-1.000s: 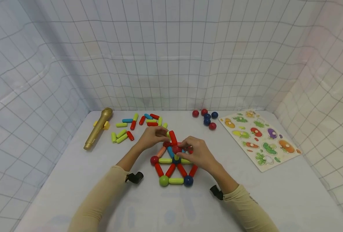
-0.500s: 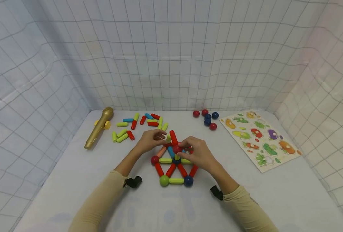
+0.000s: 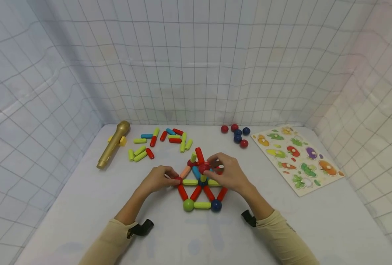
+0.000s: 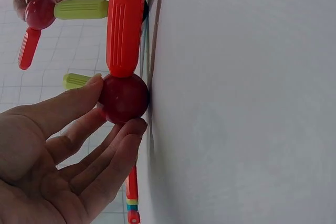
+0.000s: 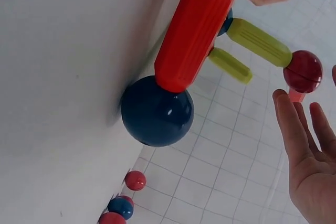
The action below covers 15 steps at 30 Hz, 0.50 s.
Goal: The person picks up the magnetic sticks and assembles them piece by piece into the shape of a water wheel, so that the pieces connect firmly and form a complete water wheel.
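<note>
Left hand [image 4: 63, 145] pinching red ball [image 4: 124, 98]

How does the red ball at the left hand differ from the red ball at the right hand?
The left hand pinches a dark red ball that sits low on the table, at the left corner of the structure. The right hand is at a brighter red ball raised above the flat layer, at the top joint. The low ball joins a red stick; the raised one carries an upward red stick. Both are round red connectors.
</note>
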Available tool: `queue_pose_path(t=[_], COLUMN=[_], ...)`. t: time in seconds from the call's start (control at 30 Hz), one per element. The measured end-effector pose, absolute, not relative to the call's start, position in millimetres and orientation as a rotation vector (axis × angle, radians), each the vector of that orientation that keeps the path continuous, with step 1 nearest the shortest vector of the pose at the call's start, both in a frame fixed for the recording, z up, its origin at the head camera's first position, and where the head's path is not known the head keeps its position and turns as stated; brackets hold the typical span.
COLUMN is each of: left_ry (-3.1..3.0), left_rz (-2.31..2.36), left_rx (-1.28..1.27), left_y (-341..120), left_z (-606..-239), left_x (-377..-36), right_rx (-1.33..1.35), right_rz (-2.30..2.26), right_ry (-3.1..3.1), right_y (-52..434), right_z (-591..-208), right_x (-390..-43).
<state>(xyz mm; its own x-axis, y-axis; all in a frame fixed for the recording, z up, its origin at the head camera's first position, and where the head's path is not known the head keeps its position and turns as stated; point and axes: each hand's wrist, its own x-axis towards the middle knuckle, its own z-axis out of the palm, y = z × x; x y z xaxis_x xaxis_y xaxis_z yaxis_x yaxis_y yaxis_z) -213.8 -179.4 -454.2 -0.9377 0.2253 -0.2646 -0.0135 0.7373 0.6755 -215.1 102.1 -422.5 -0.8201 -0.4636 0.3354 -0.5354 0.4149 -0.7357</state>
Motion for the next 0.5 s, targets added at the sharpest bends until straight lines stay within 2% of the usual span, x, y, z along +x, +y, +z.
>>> queue_pose_path(t=[0.13,0.37,0.5], left_ry=[2.611,2.609,2.605], left_rz=[1.021,1.053,1.063], left_rx=[0.149,0.129,0.119], left_y=[-179.4,-178.7,-178.4], left_z=[-452.7,-453.0,-454.4], left_x=[-213.0,-212.8,-213.5], right_rx=[0.764,0.218,0.08], right_rz=[1.363,0.811,0.755], right_ry=[-2.593,-2.891,-3.072], right_y=[118.7,161.3,172.0], right_z=[-420.3,-433.7,-443.2], right_x=[-240.9,-327.2,-347.0])
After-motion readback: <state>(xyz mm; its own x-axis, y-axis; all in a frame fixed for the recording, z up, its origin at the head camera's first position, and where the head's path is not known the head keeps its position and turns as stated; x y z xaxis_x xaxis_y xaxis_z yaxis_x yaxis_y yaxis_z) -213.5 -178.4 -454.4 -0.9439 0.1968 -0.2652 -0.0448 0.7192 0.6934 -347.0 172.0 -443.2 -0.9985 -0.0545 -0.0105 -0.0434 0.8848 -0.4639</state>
